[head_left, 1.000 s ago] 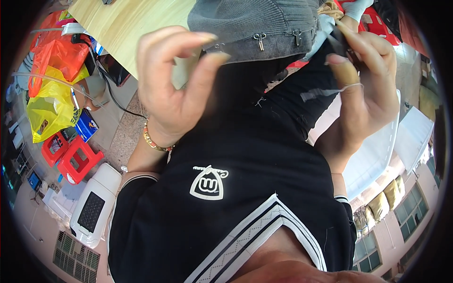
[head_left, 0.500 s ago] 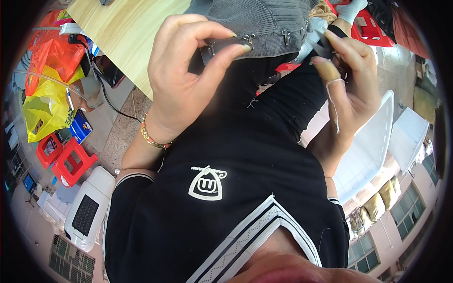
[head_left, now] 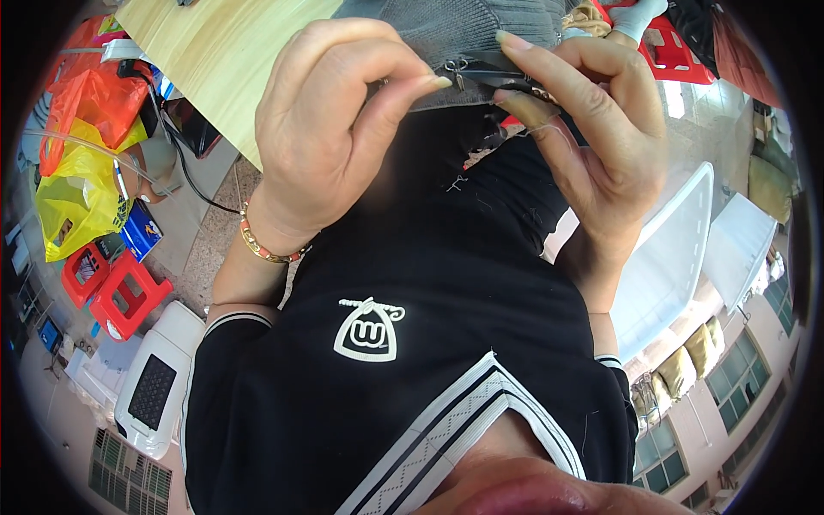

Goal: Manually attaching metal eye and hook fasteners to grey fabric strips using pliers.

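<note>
A grey ribbed knit fabric piece (head_left: pixel 439 27) lies across the lap at the top, with small metal charms along its edge. My left hand (head_left: pixel 339 129) pinches that edge between thumb and forefinger, just left of one silver charm (head_left: pixel 457 73). My right hand (head_left: pixel 601 129) holds what look like small dark thread snips (head_left: pixel 491 62), blades parted and pointing left at the charm. A tan cover (head_left: pixel 530 110) wraps the right thumb, with white thread around it. Fingers hide most of the snips' handles.
A pale wooden table (head_left: pixel 206 60) stands at upper left. Beyond it are red and yellow plastic bags (head_left: pixel 81 202), a red stool (head_left: pixel 129 296) and a white bin-like container (head_left: pixel 150 382). A translucent plastic tub (head_left: pixel 665 266) is at right. Another person's foot (head_left: pixel 635 19) shows at upper right.
My right hand has moved left with the snips, from beside the fabric to the charm at its edge. My left hand still pinches the edge, its fingertips closer together.
</note>
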Tool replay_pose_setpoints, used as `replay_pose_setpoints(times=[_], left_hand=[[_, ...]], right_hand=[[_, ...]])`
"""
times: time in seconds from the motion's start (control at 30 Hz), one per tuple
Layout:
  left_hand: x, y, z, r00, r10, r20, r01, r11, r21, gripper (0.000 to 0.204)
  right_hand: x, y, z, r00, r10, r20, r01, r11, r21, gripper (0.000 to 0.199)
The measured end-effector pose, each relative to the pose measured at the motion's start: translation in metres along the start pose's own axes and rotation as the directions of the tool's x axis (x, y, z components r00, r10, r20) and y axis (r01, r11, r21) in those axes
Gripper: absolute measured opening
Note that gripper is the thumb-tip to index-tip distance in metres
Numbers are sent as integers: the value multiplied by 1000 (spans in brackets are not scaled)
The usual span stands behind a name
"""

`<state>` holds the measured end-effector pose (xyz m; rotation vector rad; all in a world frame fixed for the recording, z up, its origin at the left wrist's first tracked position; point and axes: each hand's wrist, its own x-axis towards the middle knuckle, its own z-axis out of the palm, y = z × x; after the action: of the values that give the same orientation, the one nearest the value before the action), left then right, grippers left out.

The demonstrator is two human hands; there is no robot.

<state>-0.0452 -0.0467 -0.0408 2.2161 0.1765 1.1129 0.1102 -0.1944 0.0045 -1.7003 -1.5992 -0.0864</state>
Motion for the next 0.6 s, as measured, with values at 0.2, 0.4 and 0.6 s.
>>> replay_pose_setpoints(times=[0.2, 0.4, 0.6], left_hand=[[0, 4, -2, 998, -59, 25, 60, 997, -40, 17], [0, 10, -2, 993, -107, 48, 109, 994, -29, 17], [3, 11, -2, 994, -85, 64, 86, 996, -4, 16]], right_hand=[[9, -4, -2, 997, -30, 65, 35, 996, -85, 42], [15, 0, -3, 986, -134, 101, 148, 978, -149, 42], [13, -5, -2, 987, -129, 94, 147, 967, -210, 40]])
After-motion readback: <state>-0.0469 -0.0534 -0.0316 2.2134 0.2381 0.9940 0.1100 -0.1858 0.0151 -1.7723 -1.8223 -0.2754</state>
